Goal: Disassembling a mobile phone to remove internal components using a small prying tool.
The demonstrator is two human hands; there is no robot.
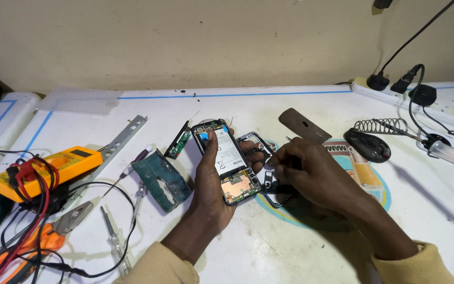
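head view, close, down onto table [300, 247]

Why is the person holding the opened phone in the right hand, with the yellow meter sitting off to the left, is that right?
Not quite. The head view shows the opened phone held in the left hand, not the right. The right hand works beside it, over a loose black frame. The yellow meter does sit to the left.
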